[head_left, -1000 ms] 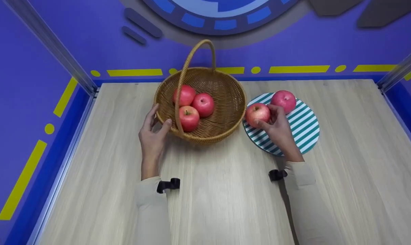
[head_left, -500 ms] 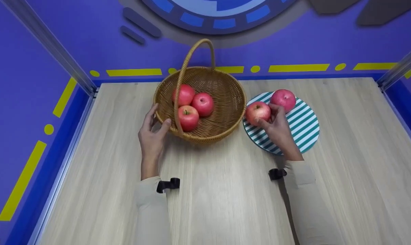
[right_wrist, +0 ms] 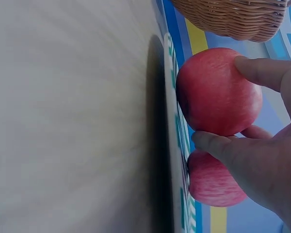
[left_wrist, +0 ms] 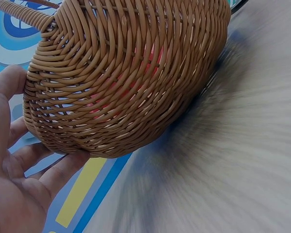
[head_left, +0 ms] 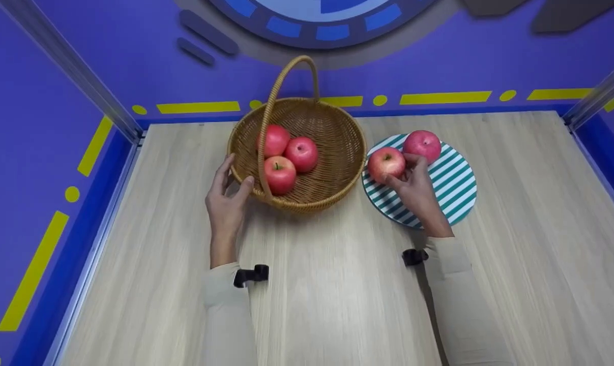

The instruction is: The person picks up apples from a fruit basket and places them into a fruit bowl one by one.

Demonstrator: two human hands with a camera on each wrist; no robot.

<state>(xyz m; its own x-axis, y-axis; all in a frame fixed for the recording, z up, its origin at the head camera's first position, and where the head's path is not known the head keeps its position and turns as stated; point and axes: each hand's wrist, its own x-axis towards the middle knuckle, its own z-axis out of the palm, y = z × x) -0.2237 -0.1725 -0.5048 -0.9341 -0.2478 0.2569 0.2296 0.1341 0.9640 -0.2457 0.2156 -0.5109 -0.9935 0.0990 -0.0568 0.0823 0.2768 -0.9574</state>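
A brown wicker basket (head_left: 340,157) with a tall arched handle stands near the back wall, with three red apples in its left half; one is a stemmed apple (head_left: 280,175). My left hand (head_left: 226,203) holds its left side, thumb at the rim and fingers against the outer weave, as the left wrist view shows. Right of the basket lies a round plate (head_left: 451,190) with green and white stripes. On its left part my right hand (head_left: 418,193) pinches a red apple (right_wrist: 218,92) between thumb and fingers. Another apple (head_left: 422,146) sits just behind, on the plate.
All this rests on a pale wooden table (head_left: 317,284). A blue back wall (head_left: 413,71) with yellow marks rises right behind the basket and plate. A side wall (head_left: 37,168) bounds the left. Each wrist wears a small black camera mount (head_left: 252,275).
The head view tips slightly, so everything sits a little higher in it. The pinched apple tilts very slightly in my right hand. My left hand keeps its place on the basket.
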